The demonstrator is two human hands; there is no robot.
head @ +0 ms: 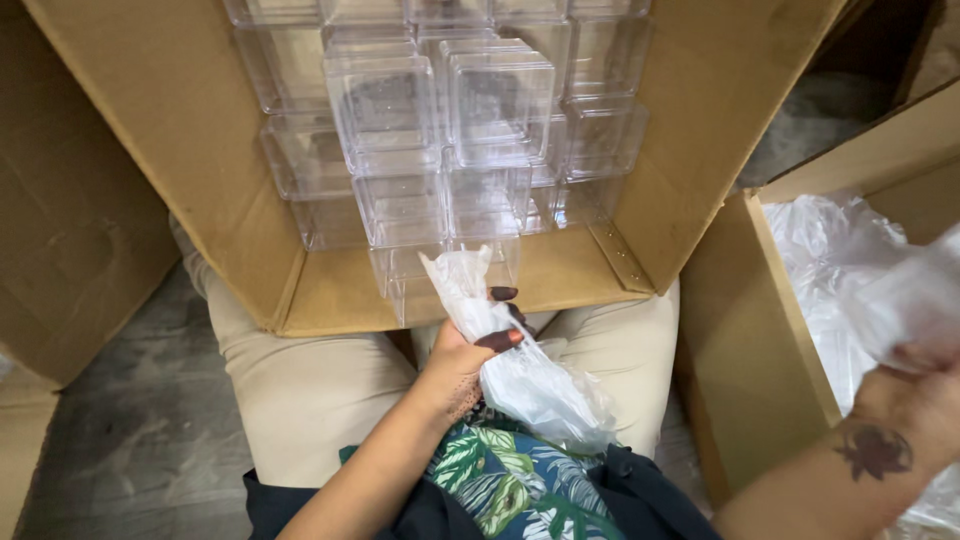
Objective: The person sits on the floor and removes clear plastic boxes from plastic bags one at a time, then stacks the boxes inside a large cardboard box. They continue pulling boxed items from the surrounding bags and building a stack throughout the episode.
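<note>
Large cardboard box (180, 130) is propped against the knees, open side up, stacked with clear plastic cube containers (440, 130). Just below its near flap, a twisted clear plastic bag (510, 360) is gripped in the left hand (470, 355). To the box's right, a second carton (745, 350) of plastic wrap (830, 250) is seen; right hand (915, 385) is closed on a bag there. Grey concrete floor (140, 420) lies below-left of the box.

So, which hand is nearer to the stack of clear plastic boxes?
Left. The left hand is just below the clear plastic boxes, gripping a plastic bag; the right hand is far right, over another carton.
</note>
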